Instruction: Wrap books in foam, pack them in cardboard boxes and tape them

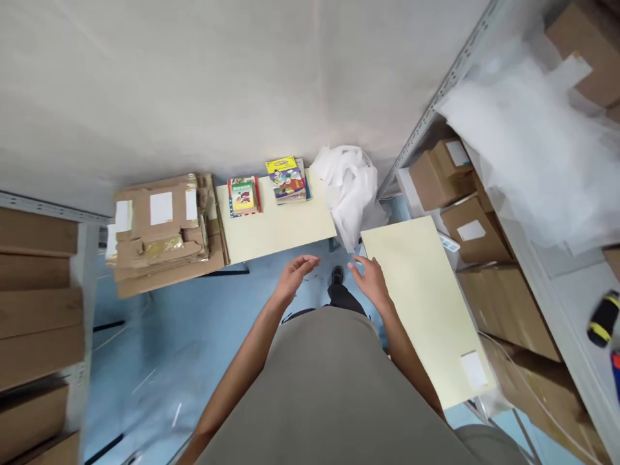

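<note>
WAREHOUSE AISLE: Your left hand (295, 274) and right hand (371, 279) hang empty over the blue floor (169, 349), fingers loosely spread and half curled, gripping nothing. The left is just short of the front edge of the far desk (276, 232). The right is beside a corner of the side desk (426, 310). A picture book (243, 196) and a stack of books (287, 179) lie along the far desk's back edge, probably pushed back to leave the front bare. Flattened cardboard (162, 226) is piled at its left end, and crumpled white plastic (349, 184) sits at its right corner.

left hand (294, 278): open, fingers curled, empty | right hand (371, 279): open, empty | hands held apart, forearms extended
</note>
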Available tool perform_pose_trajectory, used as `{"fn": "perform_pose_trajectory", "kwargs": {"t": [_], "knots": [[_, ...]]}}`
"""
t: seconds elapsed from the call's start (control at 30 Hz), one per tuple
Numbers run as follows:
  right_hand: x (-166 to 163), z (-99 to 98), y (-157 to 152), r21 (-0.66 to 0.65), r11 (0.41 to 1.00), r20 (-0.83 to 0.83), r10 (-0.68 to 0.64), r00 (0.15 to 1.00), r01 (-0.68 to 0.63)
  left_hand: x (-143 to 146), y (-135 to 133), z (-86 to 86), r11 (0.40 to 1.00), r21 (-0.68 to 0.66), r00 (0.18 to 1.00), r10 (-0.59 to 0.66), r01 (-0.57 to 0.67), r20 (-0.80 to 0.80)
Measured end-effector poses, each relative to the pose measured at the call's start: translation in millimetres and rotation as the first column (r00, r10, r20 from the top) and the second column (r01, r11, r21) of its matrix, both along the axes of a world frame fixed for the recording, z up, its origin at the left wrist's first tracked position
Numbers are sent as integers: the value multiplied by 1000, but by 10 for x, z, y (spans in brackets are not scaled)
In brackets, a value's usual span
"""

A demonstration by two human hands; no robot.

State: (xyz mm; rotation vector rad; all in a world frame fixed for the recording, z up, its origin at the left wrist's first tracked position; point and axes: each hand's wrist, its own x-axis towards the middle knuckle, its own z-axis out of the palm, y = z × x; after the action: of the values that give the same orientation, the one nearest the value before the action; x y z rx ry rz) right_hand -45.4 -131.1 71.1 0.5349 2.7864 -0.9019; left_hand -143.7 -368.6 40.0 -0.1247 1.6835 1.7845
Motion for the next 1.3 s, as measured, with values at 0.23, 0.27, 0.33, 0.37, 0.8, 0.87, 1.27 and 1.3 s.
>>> {"fn": "perform_pose_trajectory", "kwargs": {"t": [0.23, 0.27, 0.33, 0.37, 0.8, 0.87, 1.27, 1.3], "knots": [[-992, -68, 342, -118, 982, 28, 149, 989, -144, -501, 198, 31, 984, -53, 984, 173, -171, 41], [-1114, -80, 369, -130, 978, 41, 171, 984, -165, -554, 210, 34, 981, -60, 981, 189, -186, 46], [-1346, -103, 393, -146, 969, 68, 211, 975, -199, -664, 204, 41, 973, -77, 973, 223, -218, 57], [-1456, -112, 390, -150, 965, 80, 228, 970, -214, -724, 187, 42, 969, -88, 969, 238, -232, 61], [-2448, -180, -203, -147, 971, 86, 204, 975, -190, -1971, -331, -278, 971, 7, 967, 236, -238, 99], [-2560, -195, -331, -155, 975, 65, 170, 983, -159, -2171, -445, -300, 977, 32, 973, 207, -211, 105], [-3298, -461, -1098, -90, 995, 71, 39, 997, -33, -3153, -1361, -884, 985, 38, 973, 162, -171, 162], [-3353, -515, -1122, -90, 996, 84, 37, 996, -30, -3213, -1405, -963, 983, 32, 971, 172, -180, 167]]}}
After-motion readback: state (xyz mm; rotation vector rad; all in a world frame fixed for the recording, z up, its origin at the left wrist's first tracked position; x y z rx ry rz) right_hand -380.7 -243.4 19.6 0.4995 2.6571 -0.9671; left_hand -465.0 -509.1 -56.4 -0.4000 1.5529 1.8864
